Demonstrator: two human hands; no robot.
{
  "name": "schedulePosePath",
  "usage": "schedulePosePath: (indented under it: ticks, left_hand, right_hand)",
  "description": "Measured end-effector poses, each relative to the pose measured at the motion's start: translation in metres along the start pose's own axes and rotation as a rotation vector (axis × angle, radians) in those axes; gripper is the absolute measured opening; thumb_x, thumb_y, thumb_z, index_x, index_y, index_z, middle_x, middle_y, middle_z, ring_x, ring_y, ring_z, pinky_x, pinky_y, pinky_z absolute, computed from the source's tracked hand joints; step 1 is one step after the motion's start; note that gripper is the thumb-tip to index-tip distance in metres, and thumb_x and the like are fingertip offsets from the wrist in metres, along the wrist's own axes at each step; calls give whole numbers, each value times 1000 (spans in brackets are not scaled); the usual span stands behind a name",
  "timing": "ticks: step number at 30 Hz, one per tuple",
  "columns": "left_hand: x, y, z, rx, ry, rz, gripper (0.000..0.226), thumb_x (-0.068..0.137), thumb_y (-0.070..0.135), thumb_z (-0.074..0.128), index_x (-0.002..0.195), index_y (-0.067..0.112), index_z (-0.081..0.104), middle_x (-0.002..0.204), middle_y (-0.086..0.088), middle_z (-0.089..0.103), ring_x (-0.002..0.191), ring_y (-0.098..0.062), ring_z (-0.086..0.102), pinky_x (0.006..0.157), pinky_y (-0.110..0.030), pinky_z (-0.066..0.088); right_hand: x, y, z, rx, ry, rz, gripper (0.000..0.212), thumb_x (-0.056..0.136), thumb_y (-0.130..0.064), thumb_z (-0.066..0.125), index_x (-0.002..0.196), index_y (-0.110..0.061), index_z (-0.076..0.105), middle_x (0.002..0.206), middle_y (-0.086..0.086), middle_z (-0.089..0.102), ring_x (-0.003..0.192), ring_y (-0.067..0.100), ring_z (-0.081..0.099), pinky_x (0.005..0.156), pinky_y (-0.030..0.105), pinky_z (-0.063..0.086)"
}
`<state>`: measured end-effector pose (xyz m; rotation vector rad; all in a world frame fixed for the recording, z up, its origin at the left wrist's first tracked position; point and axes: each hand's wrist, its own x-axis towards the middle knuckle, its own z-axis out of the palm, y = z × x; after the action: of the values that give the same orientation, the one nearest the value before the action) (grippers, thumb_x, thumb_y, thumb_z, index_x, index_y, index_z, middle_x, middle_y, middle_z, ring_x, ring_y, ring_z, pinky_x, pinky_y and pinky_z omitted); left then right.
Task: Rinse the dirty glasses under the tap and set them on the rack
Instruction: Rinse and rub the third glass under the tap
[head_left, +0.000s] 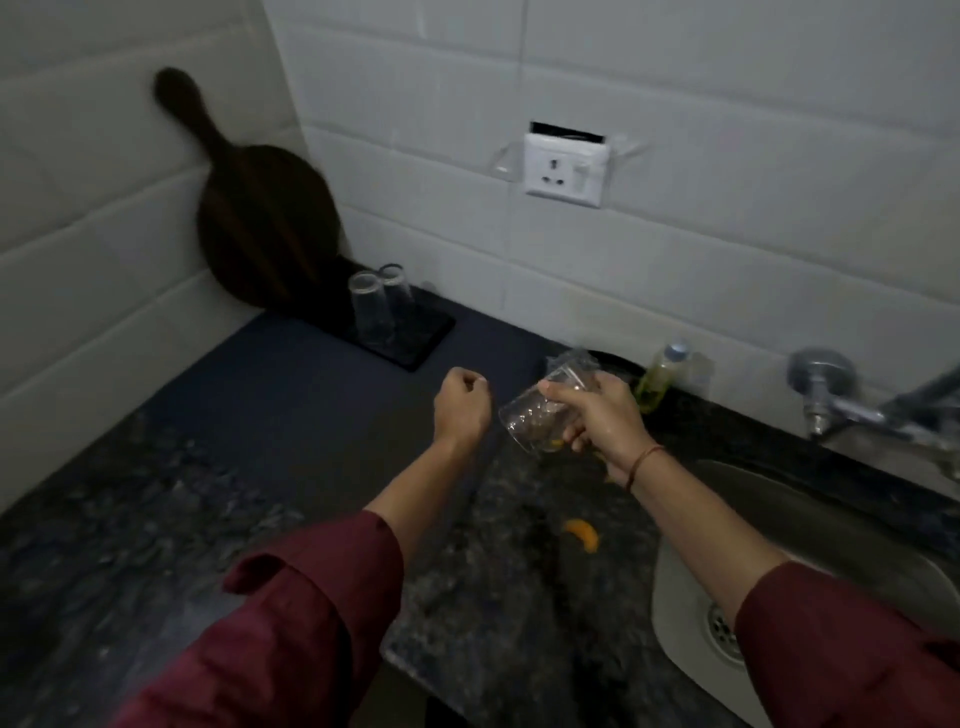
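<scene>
My right hand (597, 415) grips a clear drinking glass (530, 418), tilted on its side above the dark stone counter, left of the sink (685, 571). My left hand (462, 408) hovers just left of the glass, fingers curled into a loose fist with nothing in it. Two clear glasses (376, 306) stand upside down on a flat black tray (415, 340) at the back of the counter. Behind my right hand, another clear glass (571, 361) is partly hidden. The tap (857, 410) juts from the wall at the right; no water is visible.
A dark wooden board with a handle (260, 218) leans in the tiled corner. A small bottle of yellow liquid (660, 376) stands by the wall. An orange scrap (584, 535) lies on the counter near the sink edge. A wall socket (566, 169) sits above.
</scene>
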<state>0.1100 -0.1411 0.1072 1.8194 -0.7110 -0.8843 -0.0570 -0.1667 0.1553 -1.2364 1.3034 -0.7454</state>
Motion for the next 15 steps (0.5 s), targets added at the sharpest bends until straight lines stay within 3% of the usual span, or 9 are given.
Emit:
schedulePosePath:
  ticks: [5, 9, 13, 15]
  left_hand:
    - [68, -19, -63, 81, 20, -2, 13, 104, 22, 48, 109, 13, 56, 102, -1, 59, 88, -19, 58, 74, -35, 46]
    - [120, -38, -87, 226, 55, 1, 15, 102, 27, 50, 112, 15, 55, 117, -7, 60, 107, -28, 58, 95, -50, 51]
    - [159, -59, -97, 384, 40, -27, 24, 102, 28, 53, 117, 10, 54, 125, -12, 56, 117, -34, 53, 100, -53, 46]
    - [174, -67, -100, 439, 25, -36, 28, 102, 27, 54, 120, 7, 53, 130, -14, 54, 120, -35, 51, 102, -52, 44]
  right_hand:
    - [64, -22, 92, -63, -28, -59, 50, 77, -35, 85, 106, -5, 56, 84, 12, 67, 49, 17, 54, 41, 28, 43]
    - [118, -33, 145, -177, 1, -165, 43, 78, -37, 84, 99, -19, 50, 82, 4, 63, 50, 15, 54, 45, 30, 47]
    - [176, -35, 181, -307, 53, -269, 44, 65, -54, 82, 89, -47, 46, 94, -1, 70, 71, 23, 64, 65, 51, 59]
    - [198, -37, 194, -382, 50, -304, 49, 68, -49, 84, 101, -42, 48, 101, -4, 69, 83, 27, 67, 74, 50, 58]
